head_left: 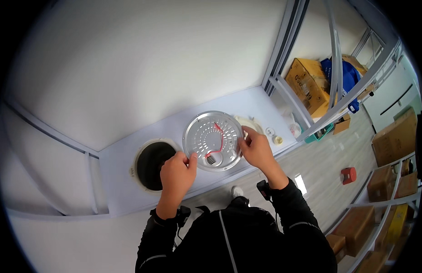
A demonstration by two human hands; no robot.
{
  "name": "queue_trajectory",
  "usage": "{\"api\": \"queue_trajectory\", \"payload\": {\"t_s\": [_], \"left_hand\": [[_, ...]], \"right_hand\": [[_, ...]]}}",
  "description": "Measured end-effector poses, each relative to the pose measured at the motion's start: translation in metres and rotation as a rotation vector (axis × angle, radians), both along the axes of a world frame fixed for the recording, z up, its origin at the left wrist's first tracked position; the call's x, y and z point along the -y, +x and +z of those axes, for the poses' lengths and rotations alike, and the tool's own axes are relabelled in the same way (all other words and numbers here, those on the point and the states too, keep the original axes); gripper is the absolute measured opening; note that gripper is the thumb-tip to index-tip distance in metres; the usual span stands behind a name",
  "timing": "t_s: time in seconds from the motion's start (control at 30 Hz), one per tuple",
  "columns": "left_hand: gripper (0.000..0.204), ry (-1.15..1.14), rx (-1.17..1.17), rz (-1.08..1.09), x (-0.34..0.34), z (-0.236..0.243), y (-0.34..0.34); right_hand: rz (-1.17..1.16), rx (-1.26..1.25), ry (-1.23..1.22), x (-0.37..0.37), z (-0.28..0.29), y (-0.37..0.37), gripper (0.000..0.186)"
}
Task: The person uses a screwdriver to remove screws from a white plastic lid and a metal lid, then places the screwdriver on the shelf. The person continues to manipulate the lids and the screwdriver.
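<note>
Metal disc: already sits in hand over the table, clamped at its rim by the fingers of left hand and right hand, carries a red wire, is not yet set down, beside an uncovered round container.

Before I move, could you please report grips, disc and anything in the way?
Left grip and right grip on silver disc, opposite edges. Red wire across it. Nothing seen blocking; open round container near left grip.
</note>
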State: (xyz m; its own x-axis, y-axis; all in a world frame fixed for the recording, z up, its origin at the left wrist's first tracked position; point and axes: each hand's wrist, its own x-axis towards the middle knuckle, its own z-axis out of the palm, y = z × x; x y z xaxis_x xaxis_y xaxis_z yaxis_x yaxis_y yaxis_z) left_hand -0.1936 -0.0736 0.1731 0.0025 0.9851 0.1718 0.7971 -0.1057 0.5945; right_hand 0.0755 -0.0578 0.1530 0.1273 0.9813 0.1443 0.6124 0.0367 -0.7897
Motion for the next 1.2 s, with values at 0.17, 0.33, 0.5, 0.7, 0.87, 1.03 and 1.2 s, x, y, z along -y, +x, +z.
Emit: {"api": "queue_trajectory", "payload": {"t_s": [0.17,0.33,0.5,0.7,0.87,1.03,1.2], "left_hand": [[0.040,-0.063,-0.086,0.056,-0.025,-0.038,0.071],[0.039,-0.183,-0.142,0.122,-0.038,-0.089,0.117],[0.040,-0.302,-0.197,0.161,-0.048,-0.127,0.139],[0.039,-0.361,-0.261,0.189,-0.049,-0.167,0.149],[0.037,-0.389,-0.336,0.181,-0.051,-0.175,0.158],[0.036,-0.375,-0.329,0.185,-0.052,-0.178,0.158],[0.043,-0.414,-0.306,0.236,-0.054,-0.170,0.162]], "right_hand": [[0.035,0.066,-0.040,-0.029,-0.029,0.067,0.048],[0.111,0.116,-0.155,-0.050,-0.079,0.110,0.059],[0.240,0.159,-0.289,-0.064,-0.131,0.135,0.067],[0.326,0.289,-0.326,-0.075,-0.157,0.138,0.064],[0.310,0.382,-0.323,-0.076,-0.164,0.138,0.057],[0.302,0.455,-0.352,-0.077,-0.158,0.136,0.056],[0.312,0.390,-0.301,-0.078,-0.164,0.141,0.055]]}}
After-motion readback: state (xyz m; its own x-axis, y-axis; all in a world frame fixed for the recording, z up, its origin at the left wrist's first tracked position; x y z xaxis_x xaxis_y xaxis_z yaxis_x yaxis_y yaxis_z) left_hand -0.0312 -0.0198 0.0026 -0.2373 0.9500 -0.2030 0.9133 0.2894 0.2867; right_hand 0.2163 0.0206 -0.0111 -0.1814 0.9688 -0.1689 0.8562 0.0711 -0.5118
